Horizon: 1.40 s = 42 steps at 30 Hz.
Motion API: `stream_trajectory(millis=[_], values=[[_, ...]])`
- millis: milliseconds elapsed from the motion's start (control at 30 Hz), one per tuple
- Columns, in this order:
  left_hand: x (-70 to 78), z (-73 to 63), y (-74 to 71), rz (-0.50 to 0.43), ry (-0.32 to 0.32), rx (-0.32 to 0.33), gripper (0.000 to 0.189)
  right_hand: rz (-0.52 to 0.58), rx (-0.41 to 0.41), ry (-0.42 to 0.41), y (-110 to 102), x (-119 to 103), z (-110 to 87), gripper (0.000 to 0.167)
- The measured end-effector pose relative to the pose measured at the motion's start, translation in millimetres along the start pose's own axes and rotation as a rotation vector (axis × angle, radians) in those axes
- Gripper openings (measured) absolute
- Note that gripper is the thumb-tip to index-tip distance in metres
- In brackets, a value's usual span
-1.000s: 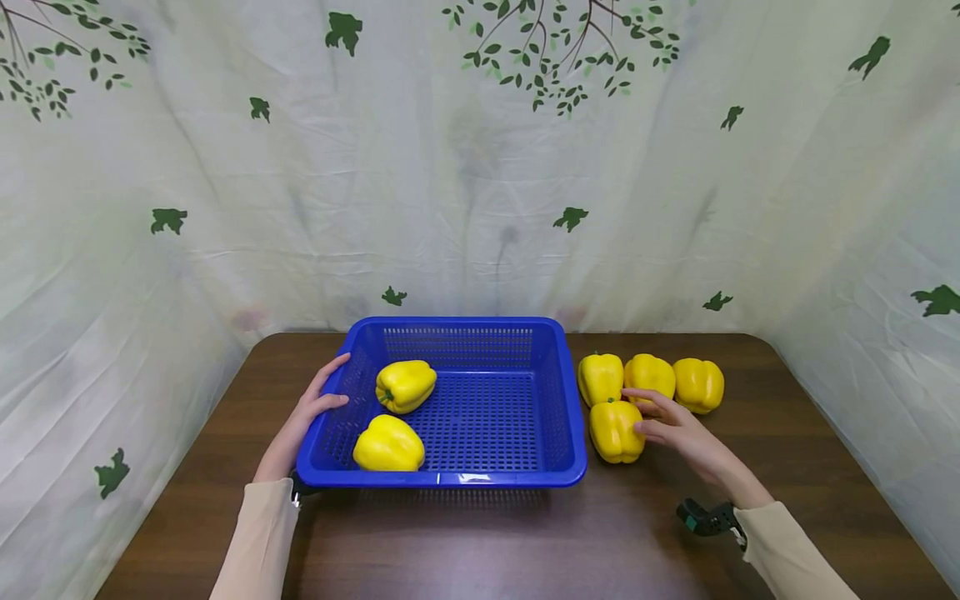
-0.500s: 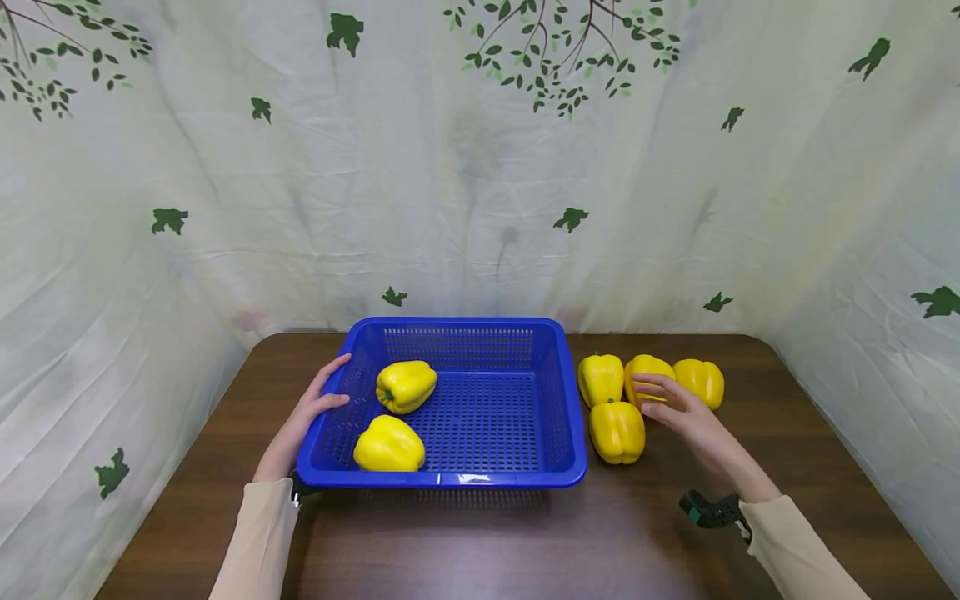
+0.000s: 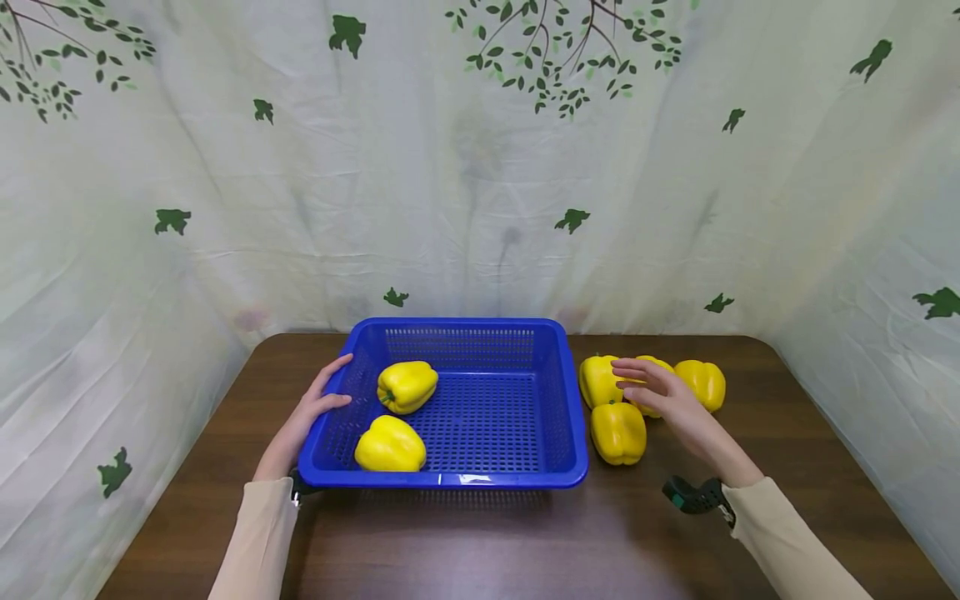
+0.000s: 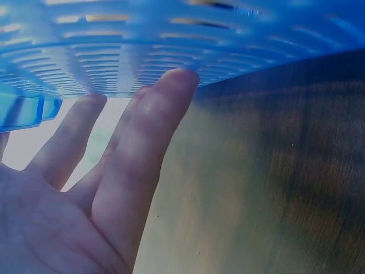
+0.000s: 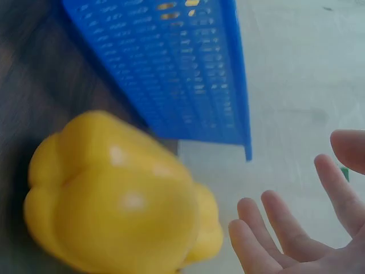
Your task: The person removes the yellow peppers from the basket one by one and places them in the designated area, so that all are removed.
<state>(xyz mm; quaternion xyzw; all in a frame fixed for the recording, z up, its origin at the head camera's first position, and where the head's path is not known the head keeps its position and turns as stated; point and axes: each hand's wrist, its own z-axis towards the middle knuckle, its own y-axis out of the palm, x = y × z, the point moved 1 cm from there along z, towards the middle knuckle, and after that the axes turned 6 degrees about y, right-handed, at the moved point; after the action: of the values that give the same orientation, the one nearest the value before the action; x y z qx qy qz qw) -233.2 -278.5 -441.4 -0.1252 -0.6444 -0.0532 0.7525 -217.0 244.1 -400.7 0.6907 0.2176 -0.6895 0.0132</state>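
Note:
A blue slotted plastic basket (image 3: 450,480) stands on the wooden table, with a yellow bell pepper (image 3: 407,387) and another yellow bell pepper (image 3: 390,445) on its left side. My left hand (image 3: 300,417) rests at the basket's left rim; in the left wrist view its nearly straight fingers (image 4: 137,142) reach the slotted outer wall. To the right, several yellow bell peppers sit in a cluster: a front pepper (image 3: 618,433), a back-left pepper (image 3: 597,380) and a rightmost pepper (image 3: 701,385). My right hand (image 3: 678,412) hovers over the cluster with relaxed fingers, holding nothing and partly hiding the middle pepper.
The brown table (image 3: 480,550) extends in front of the basket and to both sides. A pale curtain (image 3: 480,208) printed with leaves hangs behind and around it. A black band (image 3: 693,496) is on the right wrist.
My right hand has lifted from beside the front pepper, moved back over the middle one, then shifted left toward the back-left pepper. My left hand and the basket have stayed put.

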Motion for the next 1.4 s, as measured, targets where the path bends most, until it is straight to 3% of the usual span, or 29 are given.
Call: stream_trajectory(millis=[400, 900, 1133, 1400], values=[[1.1, -0.2, 1.5, -0.036, -0.044, -0.015, 0.06, 0.063, -0.097, -0.022, 23, -24, 19.8, 0.045], [0.5, -0.6, -0.1, -0.024, -0.057, -0.021, 0.061, 0.041, -0.207, -0.057, 59, -55, 40.9, 0.037], [1.0, -3.4, 0.2, -0.008, -0.101, -0.031, 0.063, 0.043, -0.28, -0.075, 75, -62, 53.9, 0.038], [0.9, -0.9, 0.5, -0.01, -0.067, -0.015, 0.062, 0.053, -0.348, -0.065, 94, -65, 68.1, 0.038]])
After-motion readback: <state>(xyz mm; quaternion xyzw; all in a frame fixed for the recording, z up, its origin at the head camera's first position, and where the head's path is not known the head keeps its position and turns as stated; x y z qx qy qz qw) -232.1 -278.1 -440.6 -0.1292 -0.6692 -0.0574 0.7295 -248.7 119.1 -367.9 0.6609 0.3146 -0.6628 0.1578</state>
